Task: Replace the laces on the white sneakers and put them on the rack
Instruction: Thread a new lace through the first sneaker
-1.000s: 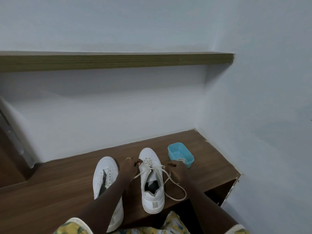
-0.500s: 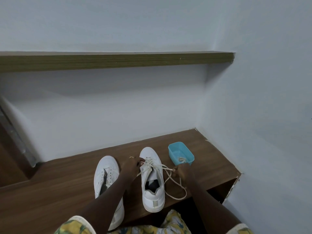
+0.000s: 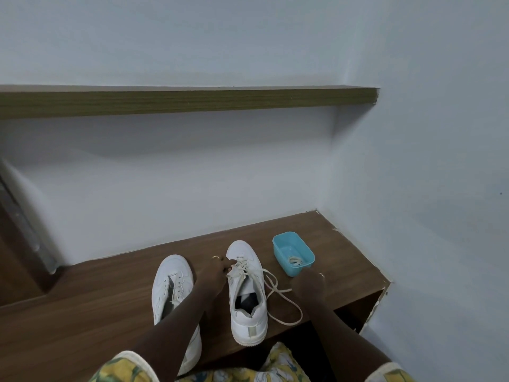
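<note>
Lace pinched under my left hand, thumb and fingertips closed together on a crossing up near the toe of the laced sneaker. That sneaker stands on the brown bench, toe at twelve o'clock, heel towards me, and only the front eyelets are threaded. Loose lace spills off its side towards three o'clock. One strand runs out to my right hand, and the rest lies in a long loop on the wood at about four o'clock from the shoe. Blue tub sits at two o'clock of that shoe, near the bench's corner, with a coiled spare lace in its bottom. My right hand is a blur just beside the tub. The strand reaches it, but I cannot tell whether those fingers are closed on it or apart. Bare sneaker stands at nine o'clock of the first, beside my left forearm, eyelets empty, tongue showing. Long shelf hangs on the wall up at twelve o'clock, well above it all.
</note>
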`<state>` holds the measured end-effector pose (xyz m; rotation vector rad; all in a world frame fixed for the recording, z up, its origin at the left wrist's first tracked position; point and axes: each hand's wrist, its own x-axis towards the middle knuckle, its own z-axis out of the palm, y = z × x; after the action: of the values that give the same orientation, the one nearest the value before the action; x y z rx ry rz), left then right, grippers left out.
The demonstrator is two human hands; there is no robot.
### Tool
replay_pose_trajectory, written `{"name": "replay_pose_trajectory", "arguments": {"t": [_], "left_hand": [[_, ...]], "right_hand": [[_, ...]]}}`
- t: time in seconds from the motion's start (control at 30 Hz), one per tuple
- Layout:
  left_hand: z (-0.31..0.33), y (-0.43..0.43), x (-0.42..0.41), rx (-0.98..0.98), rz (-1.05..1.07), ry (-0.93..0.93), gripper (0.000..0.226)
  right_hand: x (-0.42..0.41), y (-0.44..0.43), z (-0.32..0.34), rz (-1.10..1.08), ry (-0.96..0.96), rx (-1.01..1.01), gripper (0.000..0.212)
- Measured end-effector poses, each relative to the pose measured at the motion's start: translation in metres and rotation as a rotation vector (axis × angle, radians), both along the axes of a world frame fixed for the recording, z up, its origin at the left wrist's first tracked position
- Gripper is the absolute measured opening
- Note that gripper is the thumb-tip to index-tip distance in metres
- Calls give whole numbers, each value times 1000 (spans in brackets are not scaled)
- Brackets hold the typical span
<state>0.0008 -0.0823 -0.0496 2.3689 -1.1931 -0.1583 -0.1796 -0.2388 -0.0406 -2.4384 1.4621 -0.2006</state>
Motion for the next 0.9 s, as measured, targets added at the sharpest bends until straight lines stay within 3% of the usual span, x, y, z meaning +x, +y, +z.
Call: {"name": "replay_pose_trajectory", "arguments": {"t": [0.3,0.5,0.7,0.87,0.9], "left_hand": [[7,-4,-3,-24,-3,-75,40],[10,-4,-5,-37,63,-105,33],[10,-6,-13,53,60,-211,35],[9,-8,-17,72,52,-164,38],[8,-7,-17,77,52,-141,38]], "right_hand": [[49,34,11,363,-242,260,21],[43,28,14,191,-413,416,15],[25,10,-1,69,-317,445,27],[9,-5,-18,196,-27,187,33],[7,-7,-23,146,-82,225,34]]}}
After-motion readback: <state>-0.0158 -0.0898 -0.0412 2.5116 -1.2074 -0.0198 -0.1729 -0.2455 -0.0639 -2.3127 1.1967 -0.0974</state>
